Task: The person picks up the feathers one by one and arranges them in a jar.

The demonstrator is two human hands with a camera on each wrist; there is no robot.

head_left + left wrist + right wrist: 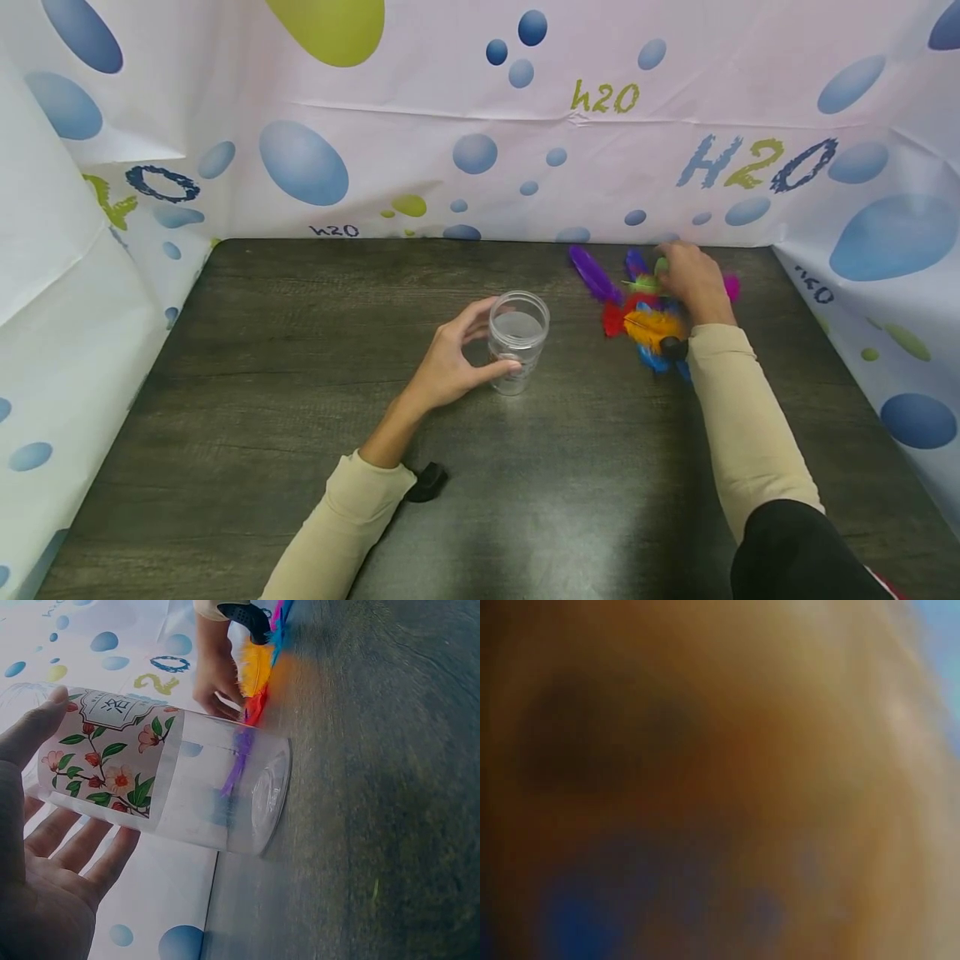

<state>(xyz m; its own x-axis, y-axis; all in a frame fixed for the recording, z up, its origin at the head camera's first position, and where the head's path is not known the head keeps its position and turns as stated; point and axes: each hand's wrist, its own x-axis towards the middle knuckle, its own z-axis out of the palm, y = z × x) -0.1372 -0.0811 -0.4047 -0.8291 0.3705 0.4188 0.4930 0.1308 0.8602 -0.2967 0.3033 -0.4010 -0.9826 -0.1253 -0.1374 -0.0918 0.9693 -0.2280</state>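
Observation:
My left hand [450,357] holds a clear plastic jar [517,333] upright on the table, thumb on one side and fingers on the other. In the left wrist view, the jar [217,780] bears a pink floral label, and purple shows through its clear wall. To the right, my right hand [693,279] reaches down over a pile of coloured feathers, its fingertips beside a green feather [643,286]. Whether it pinches one I cannot tell. Orange [651,328], red [613,318] and purple [594,273] feathers lie around it. The right wrist view is a close orange and blue blur.
The dark wood-grain table [300,350] runs back to a white sheet [420,92] printed with blue drops, which also hangs at both sides. A pink feather [732,287] pokes out right of my right hand. Black wrist devices [427,483] sit under the cuffs.

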